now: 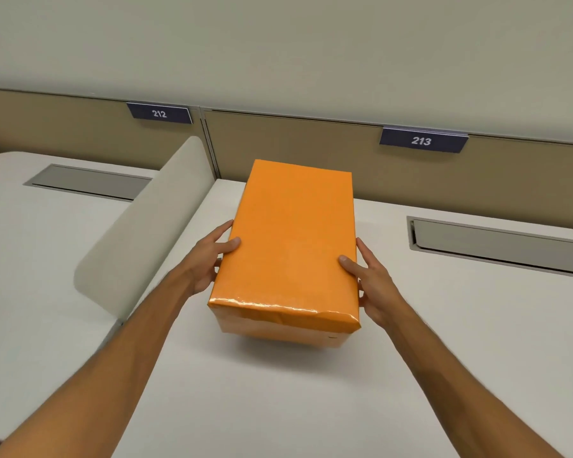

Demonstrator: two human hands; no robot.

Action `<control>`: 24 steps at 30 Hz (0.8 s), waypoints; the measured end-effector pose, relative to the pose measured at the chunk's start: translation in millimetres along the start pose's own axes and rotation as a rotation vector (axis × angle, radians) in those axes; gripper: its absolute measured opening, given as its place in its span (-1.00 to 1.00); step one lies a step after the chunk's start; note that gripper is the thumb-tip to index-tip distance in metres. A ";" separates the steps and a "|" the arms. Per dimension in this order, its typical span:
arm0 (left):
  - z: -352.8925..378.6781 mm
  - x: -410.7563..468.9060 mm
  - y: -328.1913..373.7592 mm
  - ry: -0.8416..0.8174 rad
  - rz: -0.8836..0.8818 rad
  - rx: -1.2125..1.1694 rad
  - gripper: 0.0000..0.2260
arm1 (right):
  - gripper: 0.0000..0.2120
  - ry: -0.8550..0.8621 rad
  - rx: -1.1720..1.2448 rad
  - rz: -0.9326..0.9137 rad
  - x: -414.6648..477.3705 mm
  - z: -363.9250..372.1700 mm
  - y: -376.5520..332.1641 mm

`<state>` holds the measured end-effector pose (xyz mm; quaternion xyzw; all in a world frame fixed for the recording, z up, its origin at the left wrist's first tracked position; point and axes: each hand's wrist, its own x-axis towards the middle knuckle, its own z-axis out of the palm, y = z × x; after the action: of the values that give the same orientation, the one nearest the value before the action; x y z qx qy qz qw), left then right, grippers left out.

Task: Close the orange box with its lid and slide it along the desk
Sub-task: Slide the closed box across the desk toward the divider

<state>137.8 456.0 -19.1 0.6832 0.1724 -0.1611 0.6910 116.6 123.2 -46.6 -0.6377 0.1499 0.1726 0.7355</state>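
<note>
An orange box [290, 239] stands on the white desk [278, 391], long side pointing away from me, with its orange lid seated on top and covering it. The lid's near edge is creased and glossy. My left hand [212, 259] presses against the box's left side, thumb resting on the lid's top edge. My right hand [371, 285] grips the right side the same way, thumb on top. The fingers behind both sides are hidden by the box.
A rounded white divider [139, 239] rises at the left between two desks. A tan partition with signs 212 [159, 113] and 213 [422, 140] runs behind. A grey cable hatch [500, 246] lies at the right, another hatch [90, 183] on the left desk.
</note>
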 end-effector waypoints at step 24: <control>-125.4 129.6 23.8 0.048 -0.028 0.094 -0.52 | -0.15 0.043 -0.101 0.000 120.1 138.5 -2.6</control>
<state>261.6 583.4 -58.2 0.7162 0.1907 -0.1625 0.6514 225.3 267.6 -77.6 -0.6776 0.1569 0.1662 0.6990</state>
